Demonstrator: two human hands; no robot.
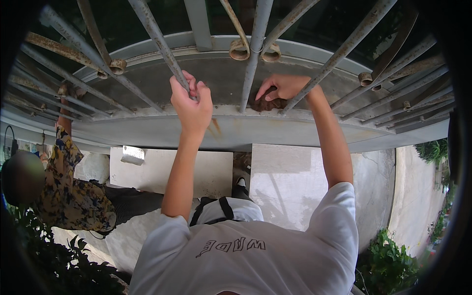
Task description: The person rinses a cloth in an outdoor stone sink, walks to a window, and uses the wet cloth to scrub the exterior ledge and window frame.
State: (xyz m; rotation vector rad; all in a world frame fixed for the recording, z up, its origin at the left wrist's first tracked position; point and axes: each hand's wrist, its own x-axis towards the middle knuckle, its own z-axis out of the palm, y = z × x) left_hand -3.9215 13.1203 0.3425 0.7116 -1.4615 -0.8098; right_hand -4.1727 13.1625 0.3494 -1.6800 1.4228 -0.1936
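My left hand [191, 101] is closed around a rusty grey metal bar [156, 35] of the window grille. My right hand [285, 88] reaches between the bars, its fingers on a brown, crumpled cloth-like thing [266, 104] that lies on the grey window sill [221, 83]. What the brown thing is made of cannot be told for sure. A upright grey bar [252, 62] stands between my two hands, with curled rusty scrolls [239, 50] beside it. Another bar [341, 51] crosses in front of my right wrist.
At the left another person [73, 199] in a patterned shirt reaches up to the grille. Below the sill are pale slabs [169, 169], one bearing a small whitish block [132, 155]. Leafy plants [387, 258] grow at the lower right, with more at the lower left.
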